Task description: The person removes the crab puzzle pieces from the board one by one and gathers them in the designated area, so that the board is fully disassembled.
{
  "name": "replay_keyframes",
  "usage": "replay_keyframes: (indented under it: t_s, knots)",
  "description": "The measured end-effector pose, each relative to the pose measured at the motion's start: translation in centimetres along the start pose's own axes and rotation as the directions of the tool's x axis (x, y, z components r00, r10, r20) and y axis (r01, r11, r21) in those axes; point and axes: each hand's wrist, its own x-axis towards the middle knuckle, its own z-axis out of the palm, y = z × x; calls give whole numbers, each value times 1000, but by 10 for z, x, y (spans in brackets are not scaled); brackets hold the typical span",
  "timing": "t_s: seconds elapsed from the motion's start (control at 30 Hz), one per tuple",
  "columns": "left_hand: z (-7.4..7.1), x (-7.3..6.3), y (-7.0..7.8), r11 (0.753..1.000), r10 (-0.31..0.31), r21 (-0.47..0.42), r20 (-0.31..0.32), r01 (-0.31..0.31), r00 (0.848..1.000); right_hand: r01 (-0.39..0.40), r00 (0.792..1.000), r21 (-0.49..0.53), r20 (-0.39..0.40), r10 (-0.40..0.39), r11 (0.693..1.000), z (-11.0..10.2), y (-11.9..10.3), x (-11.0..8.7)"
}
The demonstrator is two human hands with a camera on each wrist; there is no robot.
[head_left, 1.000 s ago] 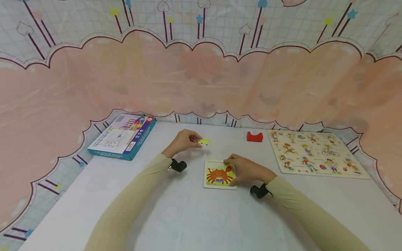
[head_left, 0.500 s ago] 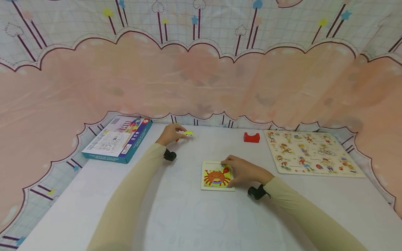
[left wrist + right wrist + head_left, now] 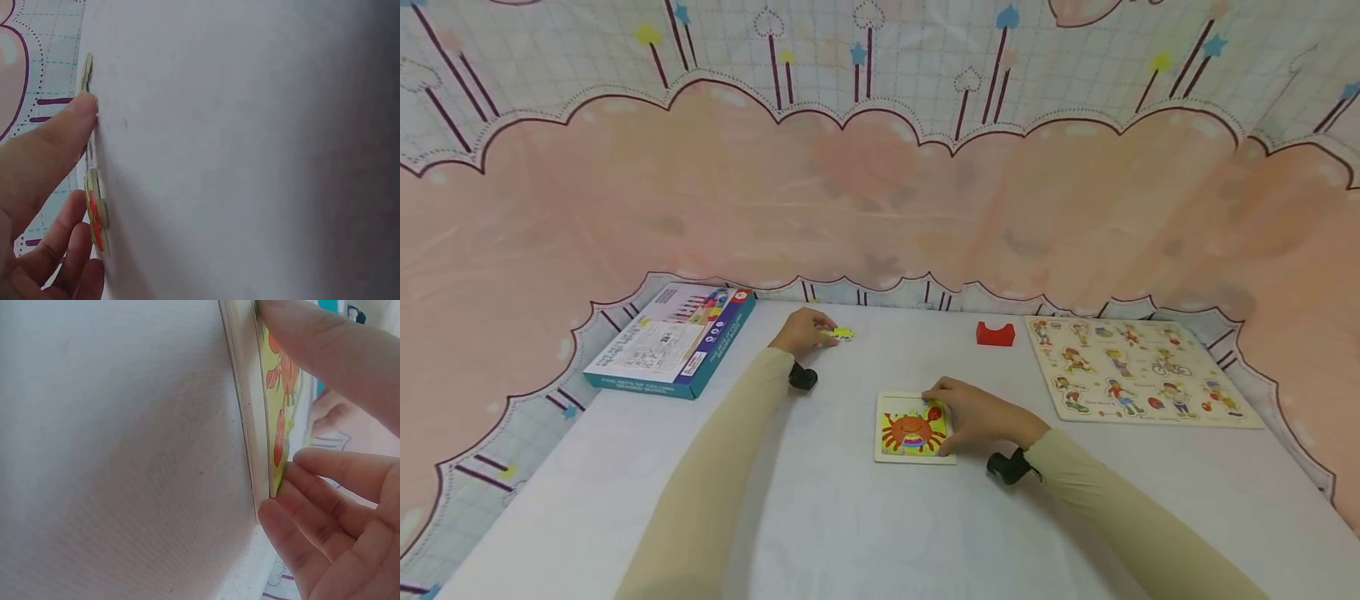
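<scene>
In the head view, my left hand (image 3: 803,331) is low at the back of the table, left of centre. Its thumb and fingers pinch a small flat yellow puzzle piece (image 3: 842,333). The left wrist view shows thin pieces edge-on, one bearing red (image 3: 95,212), between thumb and fingers, close to the white surface. My right hand (image 3: 985,414) grips the right side of a square crab puzzle (image 3: 913,432) in a pale wooden frame, lying flat at the middle of the table. In the right wrist view the thumb lies over the picture and the fingertips touch the frame's edge.
A teal and white box (image 3: 670,342) lies at the back left. Toward the back right is a red notched block (image 3: 995,334), with a wooden picture board (image 3: 1138,371) of small figures beside it. A patterned curtain (image 3: 850,208) rises behind the table (image 3: 850,533).
My left hand has moved left, away from the crab puzzle, carrying the yellow piece, and then down toward the table. My right hand stays on the puzzle. The head view has shifted slightly.
</scene>
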Motion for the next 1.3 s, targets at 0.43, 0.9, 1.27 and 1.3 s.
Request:
replay_keyframes:
  t_s: [0.43,0.9,1.27,1.3]
  knots:
    - [0,-1,7,992,74,99,-21,-72,997,4,1000,-18,-7,-4,1000,-1,4,2]
    - [57,-77,92,938,267,182,166,-296,949,28,1000,3,-13,-28,1000,-3,7,4]
    - [88,-88,103,941,246,162,267,-296,932,26,999,95,-33,-23,995,0,12,-2]
    - [89,-88,103,940,250,161,271,-300,929,20,999,92,-34,-17,996,0,12,-2]
